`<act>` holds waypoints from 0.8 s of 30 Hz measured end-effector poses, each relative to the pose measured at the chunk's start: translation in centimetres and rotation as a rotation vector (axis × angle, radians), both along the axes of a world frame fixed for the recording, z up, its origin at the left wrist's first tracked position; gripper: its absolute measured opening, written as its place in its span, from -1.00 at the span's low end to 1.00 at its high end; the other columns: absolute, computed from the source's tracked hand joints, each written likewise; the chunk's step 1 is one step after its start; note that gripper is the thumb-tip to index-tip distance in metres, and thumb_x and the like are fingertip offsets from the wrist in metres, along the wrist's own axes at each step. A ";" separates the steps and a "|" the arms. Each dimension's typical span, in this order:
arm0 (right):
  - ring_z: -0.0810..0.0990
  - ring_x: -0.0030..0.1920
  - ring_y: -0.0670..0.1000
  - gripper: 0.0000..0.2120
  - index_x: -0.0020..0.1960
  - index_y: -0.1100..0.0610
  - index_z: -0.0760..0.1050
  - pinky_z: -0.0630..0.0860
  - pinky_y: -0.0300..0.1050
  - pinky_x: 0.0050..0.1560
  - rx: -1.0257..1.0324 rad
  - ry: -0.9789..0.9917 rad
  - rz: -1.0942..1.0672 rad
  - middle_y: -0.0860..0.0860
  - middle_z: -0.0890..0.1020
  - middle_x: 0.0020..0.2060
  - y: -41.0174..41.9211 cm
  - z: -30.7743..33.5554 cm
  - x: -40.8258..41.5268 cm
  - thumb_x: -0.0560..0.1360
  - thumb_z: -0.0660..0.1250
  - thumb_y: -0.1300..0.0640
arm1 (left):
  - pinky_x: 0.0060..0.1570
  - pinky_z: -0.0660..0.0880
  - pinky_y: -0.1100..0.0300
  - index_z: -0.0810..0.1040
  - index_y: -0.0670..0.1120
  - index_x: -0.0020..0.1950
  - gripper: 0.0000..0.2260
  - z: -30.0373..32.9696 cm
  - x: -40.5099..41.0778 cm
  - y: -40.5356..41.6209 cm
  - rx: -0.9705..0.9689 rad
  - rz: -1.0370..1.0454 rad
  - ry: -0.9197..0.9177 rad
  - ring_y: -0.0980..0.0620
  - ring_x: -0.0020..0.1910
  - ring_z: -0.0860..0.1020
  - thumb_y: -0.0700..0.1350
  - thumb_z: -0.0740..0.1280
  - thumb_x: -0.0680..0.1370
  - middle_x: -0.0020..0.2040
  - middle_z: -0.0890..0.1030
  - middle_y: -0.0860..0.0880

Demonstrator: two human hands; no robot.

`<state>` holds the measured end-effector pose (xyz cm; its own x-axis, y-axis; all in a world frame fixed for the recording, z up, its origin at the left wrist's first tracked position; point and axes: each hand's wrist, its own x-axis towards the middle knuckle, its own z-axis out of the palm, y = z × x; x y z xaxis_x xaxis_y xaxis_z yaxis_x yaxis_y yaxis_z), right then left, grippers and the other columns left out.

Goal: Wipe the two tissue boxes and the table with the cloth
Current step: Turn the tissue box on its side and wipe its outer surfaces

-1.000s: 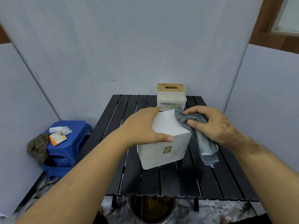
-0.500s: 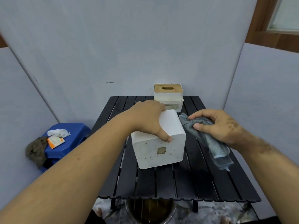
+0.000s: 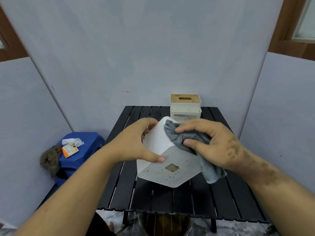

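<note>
Where the slatted black table (image 3: 230, 198) stands against grey partition panels (image 3: 153, 48), a white tissue box (image 3: 163, 167) is held tilted above its middle, one corner pointing down, its speckled underside with a small square patch turned toward the camera.

Left hand (image 3: 136, 143): closed around the box's left side, thumb pressed on the speckled face, fingers wrapped over the far edge.

Right hand (image 3: 211, 143): clenched on a grey cloth (image 3: 180, 138), pressing it against the box's upper right face; the cloth's loose end hangs down past the box's right edge.

Second tissue box (image 3: 185, 106): white, with a tan slotted lid, upright at the table's far edge, just behind the held box and apart from it. Contents of either box cannot be told.

Surroundings: brown wooden frames (image 3: 288, 26) show above the panels at both upper corners. Left of the table, well apart, a blue plastic stool (image 3: 85, 150) carries a crumpled white paper (image 3: 72, 141) and a small orange-and-white packet (image 3: 69, 150); a brownish rag (image 3: 51, 159) droops over its left edge. Below the table's near edge sits a round dark vessel (image 3: 163, 223), partly hidden.
</note>
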<state>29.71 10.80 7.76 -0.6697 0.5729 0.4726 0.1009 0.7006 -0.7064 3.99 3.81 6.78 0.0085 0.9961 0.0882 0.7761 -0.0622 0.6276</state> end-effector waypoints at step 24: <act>0.49 0.05 -0.17 -0.70 0.13 -0.10 0.64 0.33 -0.40 0.14 0.242 -0.333 0.128 -0.31 0.63 0.07 0.6 -0.7 -3.9 0.46 0.44 0.21 | 0.18 0.61 0.20 0.35 0.08 0.27 -0.21 -7.4 -1.9 -1.3 0.027 0.046 -0.344 0.18 0.28 0.53 -0.08 0.74 0.21 0.26 0.52 0.09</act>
<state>25.82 11.39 7.08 -0.8671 0.3743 0.3287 0.1969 0.8637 -0.4639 2.08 2.52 -0.61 -0.0706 0.9921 0.1042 0.5220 -0.0522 0.8513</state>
